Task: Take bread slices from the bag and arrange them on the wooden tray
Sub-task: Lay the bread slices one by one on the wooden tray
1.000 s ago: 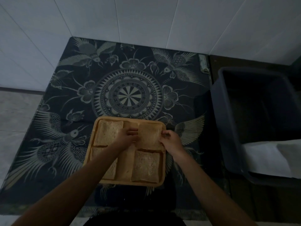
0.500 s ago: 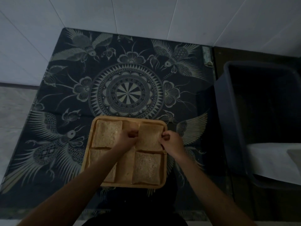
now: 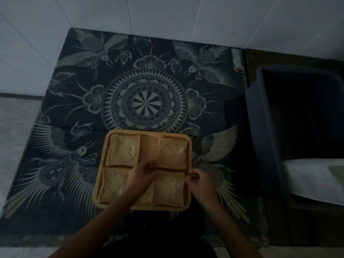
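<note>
Both hands are working the middle seam of the tray here. The left hand (image 3: 142, 174) has its fingers curled together right at the near edge of the far right slice (image 3: 173, 152), looks like a pinch on that edge, but it's too dim to say for sure whether it's gripping or just resting there. The right hand (image 3: 198, 180) sits at the right rim of the wooden tray (image 3: 147, 207), fingers bunched up near the corner where the far right slice meets the near right slice (image 3: 168, 190); can't tell if it's got hold of anything either. So four bread slices are on the tray in a two by two layout: far left slice (image 3: 123, 148), near left slice (image 3: 113, 183) partly under the left forearm, and the two on the right, with a bare strip of wood down the middle. The tray sits on a dark patterned cloth (image 3: 147, 105) with birds and a round medallion. Off to the right is a dark plastic tub (image 3: 264, 116) with something white (image 3: 312, 179) in it, well apart from the tray.
</note>
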### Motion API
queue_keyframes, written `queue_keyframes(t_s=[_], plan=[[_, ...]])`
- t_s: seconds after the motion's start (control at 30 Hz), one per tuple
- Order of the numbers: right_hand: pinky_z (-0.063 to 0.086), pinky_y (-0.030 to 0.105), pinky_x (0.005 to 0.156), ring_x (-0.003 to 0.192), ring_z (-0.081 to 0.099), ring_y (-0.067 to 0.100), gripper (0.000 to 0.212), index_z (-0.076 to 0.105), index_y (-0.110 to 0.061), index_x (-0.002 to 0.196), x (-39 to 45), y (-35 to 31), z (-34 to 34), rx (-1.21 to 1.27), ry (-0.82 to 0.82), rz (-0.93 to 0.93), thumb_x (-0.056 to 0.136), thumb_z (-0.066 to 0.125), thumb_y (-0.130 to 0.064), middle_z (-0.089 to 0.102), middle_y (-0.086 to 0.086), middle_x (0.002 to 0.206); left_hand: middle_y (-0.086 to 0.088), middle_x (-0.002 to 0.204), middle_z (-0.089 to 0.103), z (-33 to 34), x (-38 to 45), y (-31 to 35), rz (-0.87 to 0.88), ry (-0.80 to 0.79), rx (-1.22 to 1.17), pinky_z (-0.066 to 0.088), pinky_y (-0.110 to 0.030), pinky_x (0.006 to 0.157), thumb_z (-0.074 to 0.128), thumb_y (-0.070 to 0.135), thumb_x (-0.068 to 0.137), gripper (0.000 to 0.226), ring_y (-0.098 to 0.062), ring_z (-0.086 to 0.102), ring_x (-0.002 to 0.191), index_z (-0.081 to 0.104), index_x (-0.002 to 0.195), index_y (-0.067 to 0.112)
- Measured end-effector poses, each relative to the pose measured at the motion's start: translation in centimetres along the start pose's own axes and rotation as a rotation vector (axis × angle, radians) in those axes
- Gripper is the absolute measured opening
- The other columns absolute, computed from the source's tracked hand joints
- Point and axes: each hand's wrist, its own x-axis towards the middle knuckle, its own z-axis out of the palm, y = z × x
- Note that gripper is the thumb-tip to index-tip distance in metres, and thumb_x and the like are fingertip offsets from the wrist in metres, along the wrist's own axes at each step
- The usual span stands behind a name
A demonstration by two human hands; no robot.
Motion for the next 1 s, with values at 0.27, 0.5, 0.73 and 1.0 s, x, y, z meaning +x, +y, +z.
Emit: queue_keyframes(t_s=[0.27,0.5,0.73,1.0], plan=[[0.061,0.045,0.086,0.094,0.07,0.017,0.03,0.068,-0.009,0.12,-1.2,-0.2,1.3,0.073,0.011,0.048,0.09,0.073,-0.012,0.072,0.003,0.102,0.005,0.098,0.07,0.5,-0.6,-0.1,-0.005,0.014,-0.016,0.045,-0.016,0.075,0.071,0.009,0.086,0.039,-0.005,0.063,0.09,0.067,0.125,0.015],[0.061,0.045,0.084,0.092,0.07,0.012,0.044,0.06,-0.02,0.135,-1.3,-1.3,1.0,0.025,0.019,-0.031,0.093,0.071,-0.021,0.072,-0.002,0.101,0.02,0.091,0.067,0.6,-0.8,-0.6,0.015,0.005,-0.032,0.04,-0.004,0.069,0.073,0.012,0.085,0.041,0.014,0.059,0.083,0.069,0.125,0.019],[0.061,0.051,0.083,0.093,0.071,0.016,0.046,0.06,-0.021,0.137,-1.2,-1.4,0.7,0.047,-0.032,-0.02,0.092,0.071,-0.023,0.071,-0.001,0.099,0.009,0.098,0.071,0.5,-0.8,-0.8,0.028,-0.013,-0.025,0.043,-0.012,0.075,0.073,0.012,0.086,0.041,0.004,0.062,0.088,0.069,0.126,0.02],[0.058,0.039,0.088,0.095,0.067,0.01,0.041,0.061,-0.019,0.133,-1.8,-2.2,0.9,-0.064,0.06,-0.11,0.094,0.068,-0.029,0.071,-0.002,0.106,0.009,0.108,0.071,-3.0,-0.8,-0.5,0.081,0.011,-0.024,0.057,-0.027,0.077,0.064,0.031,0.094,0.034,-0.004,0.068,0.092,0.066,0.128,0.025]])
